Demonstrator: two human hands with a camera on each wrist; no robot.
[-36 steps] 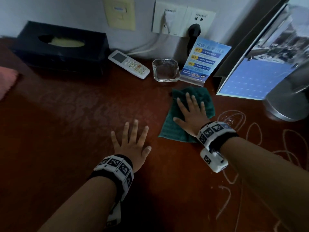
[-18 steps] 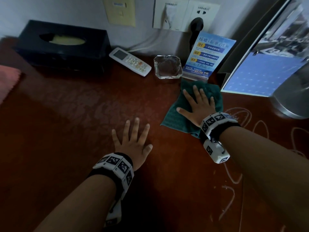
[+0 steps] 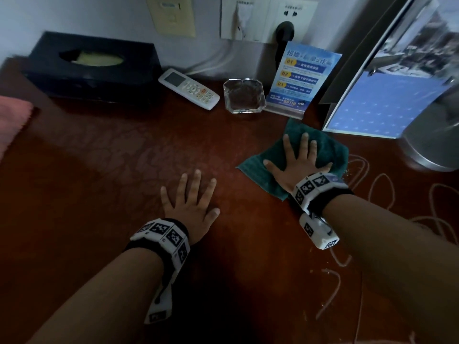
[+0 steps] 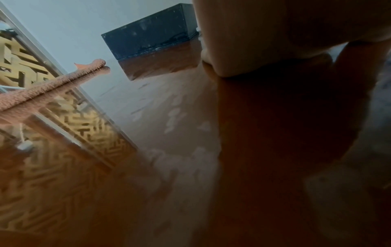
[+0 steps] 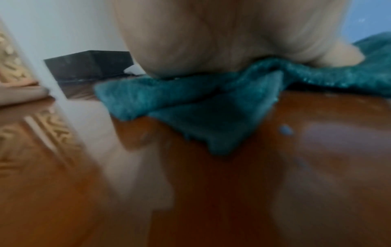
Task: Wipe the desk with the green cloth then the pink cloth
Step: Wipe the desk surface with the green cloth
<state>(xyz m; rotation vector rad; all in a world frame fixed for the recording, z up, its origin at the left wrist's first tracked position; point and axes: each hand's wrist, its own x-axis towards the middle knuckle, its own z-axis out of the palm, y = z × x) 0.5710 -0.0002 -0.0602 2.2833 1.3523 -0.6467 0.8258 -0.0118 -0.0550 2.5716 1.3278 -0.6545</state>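
The green cloth [image 3: 325, 150] lies flat on the dark red-brown desk [image 3: 119, 184], just in front of the blue sign. My right hand [image 3: 296, 157] presses on it with fingers straight and spread; from the right wrist the palm [image 5: 211, 38] sits on the crumpled green cloth [image 5: 201, 107]. My left hand [image 3: 191, 202] rests flat on the bare desk, fingers spread, holding nothing. The pink cloth [image 3: 12, 120] lies at the desk's far left edge, also visible as the pink cloth [image 4: 48, 86] from the left wrist. White chalk-like scribbles [image 3: 382, 194] mark the desk to the right.
Along the back wall stand a black tissue box [image 3: 94, 70], a white remote [image 3: 190, 89], a glass ashtray [image 3: 244, 95] and a blue sign card [image 3: 298, 78]. A leaning blue panel [image 3: 387, 95] and a metal base [image 3: 432, 145] crowd the right.
My right hand has pushed the green cloth away from me and rightward, up to the foot of the sign and the blue panel. The left hand has stayed planted.
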